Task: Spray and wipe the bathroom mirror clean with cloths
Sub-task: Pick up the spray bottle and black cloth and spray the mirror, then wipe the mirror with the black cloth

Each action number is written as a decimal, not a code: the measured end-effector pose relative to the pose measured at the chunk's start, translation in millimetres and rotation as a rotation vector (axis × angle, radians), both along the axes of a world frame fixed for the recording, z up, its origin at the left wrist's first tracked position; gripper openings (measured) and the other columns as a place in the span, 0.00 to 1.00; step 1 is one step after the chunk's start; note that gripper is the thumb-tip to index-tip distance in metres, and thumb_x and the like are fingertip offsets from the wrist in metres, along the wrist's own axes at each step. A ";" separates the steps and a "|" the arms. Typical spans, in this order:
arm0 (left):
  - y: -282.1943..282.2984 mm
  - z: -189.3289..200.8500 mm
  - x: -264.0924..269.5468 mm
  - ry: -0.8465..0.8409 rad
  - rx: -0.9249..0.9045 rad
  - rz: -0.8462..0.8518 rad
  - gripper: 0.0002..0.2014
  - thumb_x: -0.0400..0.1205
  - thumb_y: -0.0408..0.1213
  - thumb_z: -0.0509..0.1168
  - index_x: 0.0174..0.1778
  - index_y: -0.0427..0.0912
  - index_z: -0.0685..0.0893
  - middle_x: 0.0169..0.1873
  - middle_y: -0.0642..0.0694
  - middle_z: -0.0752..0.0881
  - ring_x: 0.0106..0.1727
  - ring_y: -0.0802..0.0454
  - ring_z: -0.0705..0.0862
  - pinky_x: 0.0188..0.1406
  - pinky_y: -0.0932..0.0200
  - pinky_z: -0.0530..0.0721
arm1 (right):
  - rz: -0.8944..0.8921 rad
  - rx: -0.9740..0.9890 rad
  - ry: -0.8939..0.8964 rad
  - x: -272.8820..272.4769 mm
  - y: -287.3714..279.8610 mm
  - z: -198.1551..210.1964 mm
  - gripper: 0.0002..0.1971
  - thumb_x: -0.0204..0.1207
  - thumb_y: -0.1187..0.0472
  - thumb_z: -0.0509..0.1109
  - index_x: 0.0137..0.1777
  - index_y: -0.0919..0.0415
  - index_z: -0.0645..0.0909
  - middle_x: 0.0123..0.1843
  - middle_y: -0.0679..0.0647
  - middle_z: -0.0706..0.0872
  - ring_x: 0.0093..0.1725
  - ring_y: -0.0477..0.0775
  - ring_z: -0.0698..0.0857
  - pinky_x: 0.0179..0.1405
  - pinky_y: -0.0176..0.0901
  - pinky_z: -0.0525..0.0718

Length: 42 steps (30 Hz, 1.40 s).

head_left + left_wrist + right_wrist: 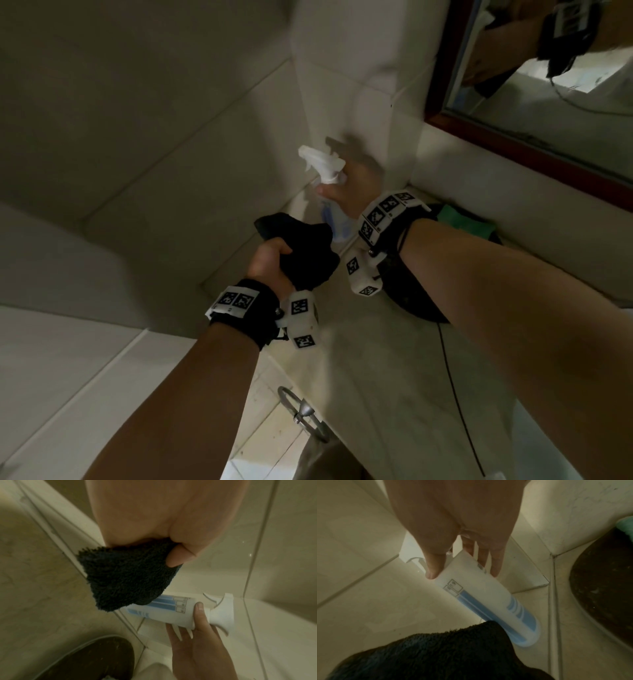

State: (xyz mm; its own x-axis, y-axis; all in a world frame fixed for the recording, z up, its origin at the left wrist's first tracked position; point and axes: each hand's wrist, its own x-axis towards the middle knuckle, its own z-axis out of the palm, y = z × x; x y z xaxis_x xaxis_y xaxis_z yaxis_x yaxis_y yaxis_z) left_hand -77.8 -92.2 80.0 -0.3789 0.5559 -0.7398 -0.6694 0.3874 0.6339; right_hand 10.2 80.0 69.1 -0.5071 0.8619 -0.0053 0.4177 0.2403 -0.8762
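Forearms reach up from the bottom of the head view, each wrist banded with a black strap and white marker blocks. At the left hand (270,262) a dark cloth (301,253) is bunched, fingers and thumb curled round it; in the left wrist view the fluffy cloth (126,574) hangs from the fist with a thumb tip pressed into its edge. Just beyond it the right hand (352,192) holds a spray bottle (334,219) near its neck, the thumb on one side and the fingers on the other, the white trigger head (320,162) pointing away toward the tiled wall. From the right wrist view the bottle (488,601) is translucent white with blue stripes, its base down by the cloth (436,654). Cloth and bottle sit close together; whether they touch cannot be told. Below the right wrist a dark round basin (411,294) is set in the pale surface (376,359), with a green cloth (462,219) at its far rim. Up at the right, the mirror (565,102) in its reddish-brown frame reflects an arm and strap.
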 end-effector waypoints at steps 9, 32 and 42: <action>-3.1 -5.6 -4.1 0.035 -0.019 -0.019 0.24 0.79 0.30 0.52 0.71 0.33 0.77 0.63 0.32 0.83 0.59 0.35 0.85 0.47 0.47 0.85 | 0.011 -0.012 -0.044 -9.7 -2.9 -5.3 0.21 0.77 0.59 0.75 0.67 0.66 0.79 0.53 0.56 0.82 0.43 0.33 0.78 0.33 0.12 0.67; -27.4 53.0 82.4 0.020 0.084 -0.274 0.24 0.75 0.37 0.64 0.68 0.34 0.81 0.62 0.28 0.86 0.61 0.28 0.86 0.60 0.31 0.85 | -0.047 -0.224 -0.236 124.2 -74.4 58.7 0.20 0.82 0.47 0.68 0.70 0.56 0.81 0.63 0.53 0.86 0.56 0.55 0.84 0.58 0.47 0.81; -41.4 151.2 202.9 0.095 0.303 -0.717 0.15 0.86 0.39 0.62 0.63 0.35 0.84 0.56 0.31 0.89 0.56 0.34 0.88 0.57 0.41 0.86 | -0.535 -0.554 -0.047 291.3 -171.7 150.9 0.32 0.69 0.26 0.68 0.50 0.56 0.85 0.47 0.59 0.91 0.46 0.61 0.90 0.54 0.56 0.88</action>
State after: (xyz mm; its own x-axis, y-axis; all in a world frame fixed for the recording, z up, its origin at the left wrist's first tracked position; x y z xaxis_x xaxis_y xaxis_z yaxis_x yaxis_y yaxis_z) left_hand 125.1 -133.7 231.2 0.0949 0.8612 -0.4993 -0.2581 0.5057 0.8232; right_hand 301.5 -91.7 219.9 -0.0107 0.8550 -0.5185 0.3936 -0.4731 -0.7882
